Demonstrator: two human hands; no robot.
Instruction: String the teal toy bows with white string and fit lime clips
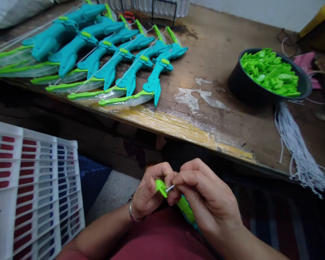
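Note:
Close to my body, my left hand (148, 193) is closed around the green tip of a toy bow limb (160, 187). My right hand (209, 196) pinches a thin white string (170, 188) that meets that tip. More of the green limb (186, 208) shows beneath my right hand, with a bit of teal below it; my hands and arm hide the rest of the bow. On the table lie several teal toy bows (155, 74) with green limbs, side by side, with white strings across them.
A dark round bowl (234, 79) full of green plastic pieces (273, 74) stands on the table (206, 47) at right. A bundle of white strings (298, 144) hangs over the edge beside it. At lower left is a white plastic crate (21, 159). Red-handled scissors (129, 16) lie behind the bows.

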